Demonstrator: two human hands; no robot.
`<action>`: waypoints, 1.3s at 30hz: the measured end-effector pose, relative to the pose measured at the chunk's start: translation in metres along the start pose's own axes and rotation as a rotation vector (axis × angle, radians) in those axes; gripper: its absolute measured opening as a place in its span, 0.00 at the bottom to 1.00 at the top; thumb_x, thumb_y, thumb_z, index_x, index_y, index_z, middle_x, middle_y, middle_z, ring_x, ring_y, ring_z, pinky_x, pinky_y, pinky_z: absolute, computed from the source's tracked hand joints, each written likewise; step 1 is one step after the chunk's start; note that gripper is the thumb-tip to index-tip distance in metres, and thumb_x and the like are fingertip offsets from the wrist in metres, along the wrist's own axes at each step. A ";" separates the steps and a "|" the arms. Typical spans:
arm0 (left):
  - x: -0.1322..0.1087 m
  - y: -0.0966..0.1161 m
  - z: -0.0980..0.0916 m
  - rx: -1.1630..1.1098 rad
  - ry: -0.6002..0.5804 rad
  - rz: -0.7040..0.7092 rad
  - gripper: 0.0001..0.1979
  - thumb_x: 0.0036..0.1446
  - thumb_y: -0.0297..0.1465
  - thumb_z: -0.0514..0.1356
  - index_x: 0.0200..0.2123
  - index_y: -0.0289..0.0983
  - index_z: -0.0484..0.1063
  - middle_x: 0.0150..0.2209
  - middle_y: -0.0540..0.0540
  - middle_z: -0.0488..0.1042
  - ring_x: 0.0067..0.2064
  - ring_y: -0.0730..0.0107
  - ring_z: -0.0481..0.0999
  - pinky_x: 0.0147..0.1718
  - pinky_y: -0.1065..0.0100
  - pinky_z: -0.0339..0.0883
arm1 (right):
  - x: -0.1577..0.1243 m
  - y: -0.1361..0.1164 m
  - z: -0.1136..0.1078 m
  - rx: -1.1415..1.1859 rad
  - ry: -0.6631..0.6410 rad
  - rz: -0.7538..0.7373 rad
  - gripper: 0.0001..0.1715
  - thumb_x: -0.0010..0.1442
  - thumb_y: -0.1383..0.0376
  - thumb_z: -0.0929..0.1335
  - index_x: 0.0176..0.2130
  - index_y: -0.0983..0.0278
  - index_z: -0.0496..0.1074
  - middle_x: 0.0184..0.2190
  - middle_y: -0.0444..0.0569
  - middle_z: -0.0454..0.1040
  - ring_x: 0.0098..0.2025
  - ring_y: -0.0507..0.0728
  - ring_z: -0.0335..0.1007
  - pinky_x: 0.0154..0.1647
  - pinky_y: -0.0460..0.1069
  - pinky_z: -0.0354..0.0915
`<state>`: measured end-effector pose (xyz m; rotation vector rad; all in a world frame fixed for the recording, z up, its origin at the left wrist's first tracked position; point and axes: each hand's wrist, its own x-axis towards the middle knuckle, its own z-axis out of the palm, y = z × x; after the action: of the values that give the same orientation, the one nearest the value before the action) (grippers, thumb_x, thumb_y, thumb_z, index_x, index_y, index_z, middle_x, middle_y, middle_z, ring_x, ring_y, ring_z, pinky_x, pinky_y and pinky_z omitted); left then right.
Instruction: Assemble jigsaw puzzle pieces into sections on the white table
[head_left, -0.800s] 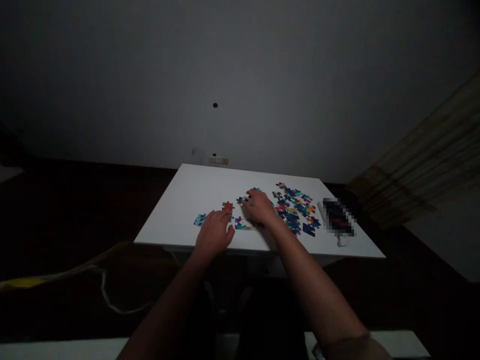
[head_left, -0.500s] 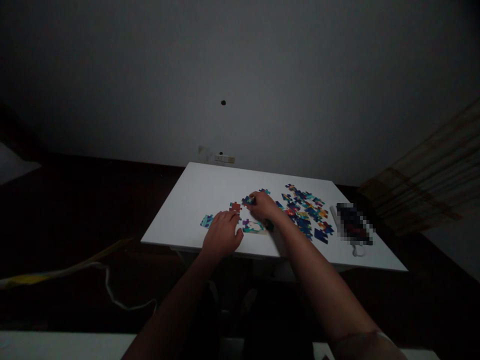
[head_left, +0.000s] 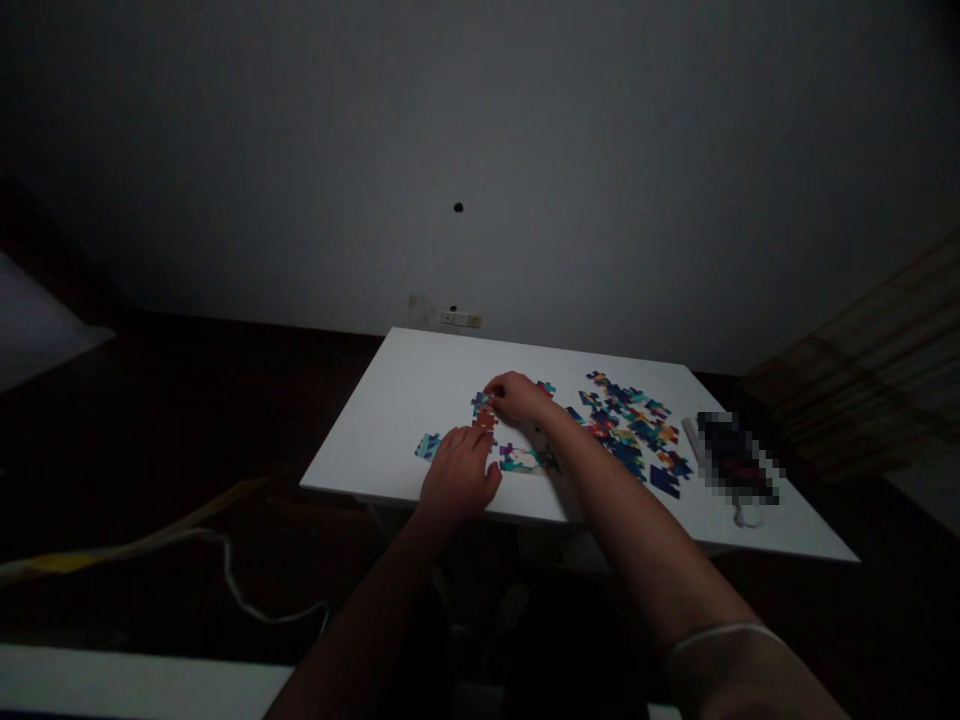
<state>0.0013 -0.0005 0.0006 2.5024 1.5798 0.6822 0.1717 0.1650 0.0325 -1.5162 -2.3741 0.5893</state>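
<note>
White worktop (head_left: 424, 375), jigsaw part joined and part scattered

Seen from the head camera, the right hand (head_left: 517, 397) reaches across and pinches a dark blue jigsaw piece (head_left: 481, 403) between thumb and fingertips, holding it just above an orange-red jigsaw piece (head_left: 486, 421). Compared with the earlier frame, that pinch has travelled left, and the two pieces now sit almost touching where a gap showed before. The left hand (head_left: 457, 475) lies open and flat on the worktop, its fingertips at the orange-red jigsaw piece and nothing visibly gripped.

Just right of the left hand is a joined patch of teal and purple pieces (head_left: 525, 460), and a loose teal piece (head_left: 427, 446) lies just left of it. A loose heap of jigsaw pieces (head_left: 630, 425) spreads beyond the right forearm, in the same spot on the worktop as before. Past that heap lie a white stick (head_left: 691, 440) and a pixelated object (head_left: 735, 458) (too blurred to name). The whole scene has slid right in the view since the earlier frame, carrying the wall switch plate (head_left: 461, 319) with it, while a yellow cable (head_left: 112, 552) trails across the dark floor.
</note>
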 end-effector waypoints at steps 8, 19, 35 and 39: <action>0.000 0.000 0.000 -0.012 0.012 0.002 0.22 0.66 0.30 0.61 0.62 0.37 0.75 0.64 0.36 0.77 0.63 0.46 0.74 0.68 0.45 0.65 | 0.005 0.000 -0.001 -0.040 0.009 -0.035 0.19 0.62 0.73 0.71 0.49 0.63 0.88 0.47 0.56 0.88 0.48 0.62 0.82 0.53 0.52 0.69; 0.000 0.002 -0.004 -0.014 0.011 0.015 0.26 0.65 0.29 0.61 0.66 0.37 0.72 0.77 0.35 0.64 0.65 0.46 0.73 0.68 0.44 0.66 | -0.001 0.002 0.001 -0.058 0.025 0.006 0.21 0.62 0.73 0.72 0.51 0.63 0.88 0.48 0.57 0.87 0.48 0.63 0.82 0.51 0.53 0.69; 0.001 0.001 -0.002 0.008 -0.011 -0.007 0.21 0.67 0.31 0.62 0.62 0.36 0.76 0.68 0.37 0.75 0.63 0.46 0.74 0.69 0.45 0.65 | -0.005 0.005 -0.003 -0.100 -0.013 0.009 0.22 0.63 0.69 0.76 0.56 0.64 0.86 0.51 0.58 0.86 0.48 0.62 0.81 0.50 0.51 0.71; 0.001 0.000 0.000 0.005 0.011 0.012 0.21 0.67 0.30 0.62 0.62 0.35 0.76 0.69 0.35 0.75 0.63 0.45 0.74 0.68 0.45 0.66 | -0.008 0.002 -0.002 -0.112 -0.003 0.017 0.21 0.64 0.67 0.76 0.56 0.64 0.85 0.53 0.59 0.85 0.50 0.62 0.81 0.52 0.52 0.70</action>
<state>0.0014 0.0004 0.0009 2.5181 1.5734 0.6960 0.1780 0.1587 0.0335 -1.5843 -2.4361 0.4695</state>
